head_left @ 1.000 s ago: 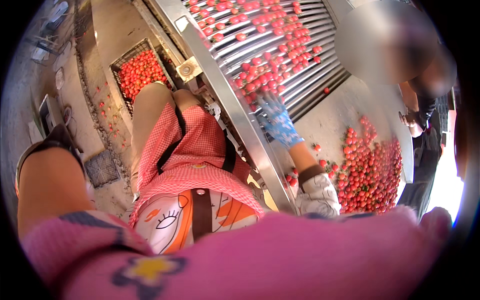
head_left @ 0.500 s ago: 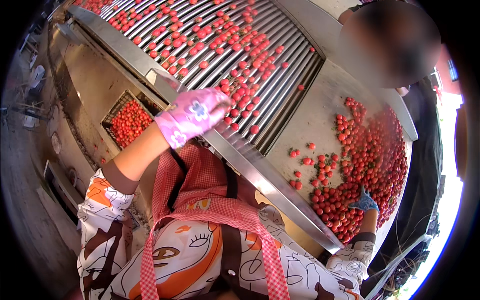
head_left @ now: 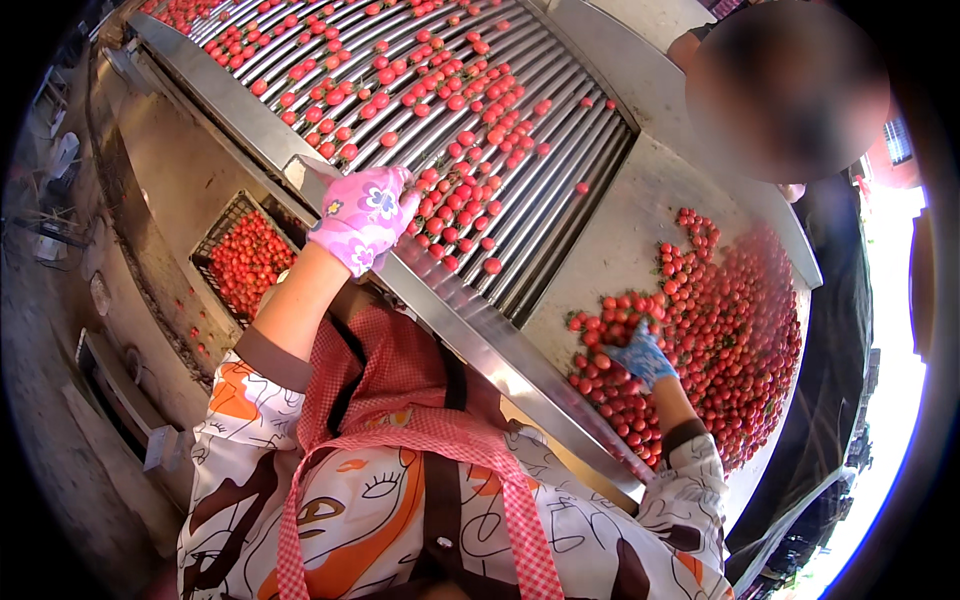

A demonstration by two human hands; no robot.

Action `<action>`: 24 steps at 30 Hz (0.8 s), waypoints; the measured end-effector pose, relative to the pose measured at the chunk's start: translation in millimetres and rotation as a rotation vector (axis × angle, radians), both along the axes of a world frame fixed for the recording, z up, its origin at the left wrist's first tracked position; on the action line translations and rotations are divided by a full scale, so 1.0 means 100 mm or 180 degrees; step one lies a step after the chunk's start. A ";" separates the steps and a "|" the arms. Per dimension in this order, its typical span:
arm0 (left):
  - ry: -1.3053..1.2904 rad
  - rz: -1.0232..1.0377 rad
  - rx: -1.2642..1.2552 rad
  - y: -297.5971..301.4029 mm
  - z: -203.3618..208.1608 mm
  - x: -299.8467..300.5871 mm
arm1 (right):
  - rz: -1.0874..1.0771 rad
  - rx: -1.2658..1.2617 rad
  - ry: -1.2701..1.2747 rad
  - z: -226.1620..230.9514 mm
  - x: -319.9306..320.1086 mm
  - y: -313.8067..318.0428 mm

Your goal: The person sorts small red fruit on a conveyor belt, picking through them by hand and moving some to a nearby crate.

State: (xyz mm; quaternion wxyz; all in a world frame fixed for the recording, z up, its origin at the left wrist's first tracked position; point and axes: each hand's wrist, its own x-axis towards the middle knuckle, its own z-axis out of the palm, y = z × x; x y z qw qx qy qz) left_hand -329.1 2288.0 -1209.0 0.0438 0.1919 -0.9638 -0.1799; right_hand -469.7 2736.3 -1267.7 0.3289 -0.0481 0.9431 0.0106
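My left hand (head_left: 365, 218), in a pink flowered glove, is closed above the near metal rail (head_left: 430, 290) of a roller conveyor (head_left: 545, 215). Its fingers curl beside a cluster of cherry tomatoes (head_left: 450, 205) on the rollers; what they hold, if anything, is hidden. In a blue glove, my right hand (head_left: 643, 358) rests among red cherry tomatoes (head_left: 720, 340) heaped on the sheet-metal tray (head_left: 590, 260) at the conveyor's end. The right thumb and fingers are spread apart against the tomatoes, the fingertips partly hidden by them.
A black crate (head_left: 205, 250) full of small red tomatoes stands below the conveyor at the left. Across the tray is another person (head_left: 790, 90), blurred. Dark sheeting (head_left: 840, 300) hangs beyond the tray's right rim. A few tomatoes lie loose near the crate.
My right hand has moved left and away from me through the heap, and tomatoes are now bunched ahead of it. My left hand has drawn slightly left, its fingers more curled.
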 end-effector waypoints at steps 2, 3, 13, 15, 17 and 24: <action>0.0092 0.0063 -0.0014 0.06 0.07 -0.01 | 0.0700 -0.1472 -0.0143 -0.40 -0.25 -0.28; 0.0092 0.0121 -0.0045 0.05 0.02 0.00 | 0.0220 -0.2566 -0.1086 -0.18 -0.25 -0.76; 0.0697 0.0354 0.0022 0.16 0.01 -0.01 | 0.1307 -0.3300 0.1219 -0.49 -1.33 -3.36; 0.0860 0.0303 0.0041 0.16 -0.01 -0.01 | 0.1604 -0.2939 0.1630 -0.64 -1.44 -3.59; 0.0822 0.0338 0.0005 0.21 0.00 -0.03 | 0.1859 -0.2602 0.1977 -0.77 -1.50 -3.76; 0.0966 0.0448 0.0033 0.28 -0.04 0.03 | 0.2493 -0.2356 0.1786 -0.76 -1.32 -3.71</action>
